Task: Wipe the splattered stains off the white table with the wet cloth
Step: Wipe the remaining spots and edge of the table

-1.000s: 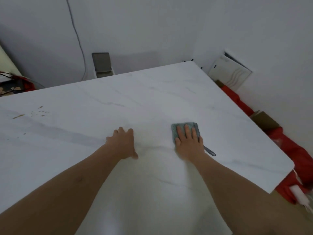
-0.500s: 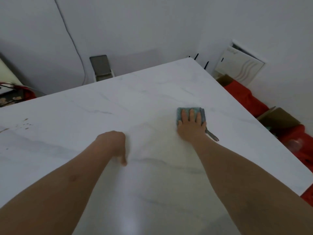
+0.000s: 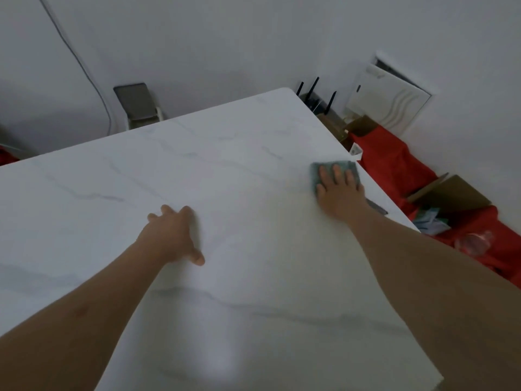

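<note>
The right hand [image 3: 339,193] lies flat and open, palm down, with its fingers [image 3: 336,174] spread across a small teal cloth [image 3: 315,173]. It presses the cloth to the table rather than gripping it. The cloth is folded into a rough rectangle, blue-green and dull in colour, and its far edge and left corner show beyond the fingertips while the palm covers the near part. Its edges are blurred, so the texture cannot be made out. A thin dark strip [image 3: 376,206] shows just to the right of the wrist, lying on the table top; what it is cannot be told.

The cloth sits on the white table [image 3: 225,170], right at the table's edge on the outer side of the right hand. The table top is white with faint grey veins, like marble, and no stains are visible on the part around the hand.

The left hand [image 3: 172,235] rests on the table well apart from the right one, on its inner side and nearer the body. Its palm is down, the fingers loosely curled, the thumb stretched out toward the right, and it holds nothing
</note>
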Action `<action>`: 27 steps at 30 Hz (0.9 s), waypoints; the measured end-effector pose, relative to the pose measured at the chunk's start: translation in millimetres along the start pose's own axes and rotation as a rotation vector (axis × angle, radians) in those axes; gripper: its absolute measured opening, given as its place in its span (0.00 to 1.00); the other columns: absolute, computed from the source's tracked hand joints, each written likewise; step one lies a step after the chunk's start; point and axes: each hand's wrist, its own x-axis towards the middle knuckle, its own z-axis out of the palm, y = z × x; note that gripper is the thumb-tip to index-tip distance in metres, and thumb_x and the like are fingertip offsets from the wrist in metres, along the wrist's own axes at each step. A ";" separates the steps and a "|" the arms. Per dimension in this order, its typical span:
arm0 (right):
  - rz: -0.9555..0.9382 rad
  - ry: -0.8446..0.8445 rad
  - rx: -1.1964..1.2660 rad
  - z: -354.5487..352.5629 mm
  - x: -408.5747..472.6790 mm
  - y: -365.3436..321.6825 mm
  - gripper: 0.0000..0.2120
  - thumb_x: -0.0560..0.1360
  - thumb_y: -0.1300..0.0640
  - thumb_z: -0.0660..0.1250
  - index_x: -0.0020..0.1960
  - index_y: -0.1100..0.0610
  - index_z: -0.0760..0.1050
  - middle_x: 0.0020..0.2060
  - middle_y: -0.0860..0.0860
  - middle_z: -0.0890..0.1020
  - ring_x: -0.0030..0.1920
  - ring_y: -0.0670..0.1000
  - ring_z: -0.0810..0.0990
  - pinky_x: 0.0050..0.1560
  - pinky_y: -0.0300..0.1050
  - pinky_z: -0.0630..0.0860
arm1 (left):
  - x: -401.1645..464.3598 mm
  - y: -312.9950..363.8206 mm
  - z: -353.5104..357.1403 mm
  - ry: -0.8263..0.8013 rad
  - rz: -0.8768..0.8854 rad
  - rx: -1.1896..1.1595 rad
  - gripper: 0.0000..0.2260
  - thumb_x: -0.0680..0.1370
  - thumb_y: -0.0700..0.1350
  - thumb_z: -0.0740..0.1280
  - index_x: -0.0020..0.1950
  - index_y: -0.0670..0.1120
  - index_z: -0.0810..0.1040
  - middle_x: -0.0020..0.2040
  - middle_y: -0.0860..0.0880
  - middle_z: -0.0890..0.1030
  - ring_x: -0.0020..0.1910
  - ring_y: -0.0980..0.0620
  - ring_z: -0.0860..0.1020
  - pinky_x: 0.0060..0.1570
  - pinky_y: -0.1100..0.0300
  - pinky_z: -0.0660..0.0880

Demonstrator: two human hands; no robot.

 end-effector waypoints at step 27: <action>0.005 -0.009 0.003 37.5 -81.5 -105.7 0.27 0.83 0.41 0.44 0.81 0.41 0.42 0.82 0.48 0.44 0.81 0.58 0.44 0.76 0.67 0.48 | -86.5 -129.5 22.4 0.179 0.051 -0.213 0.50 0.63 0.65 0.79 0.78 0.47 0.63 0.72 0.51 0.69 0.71 0.47 0.70 0.65 0.49 0.70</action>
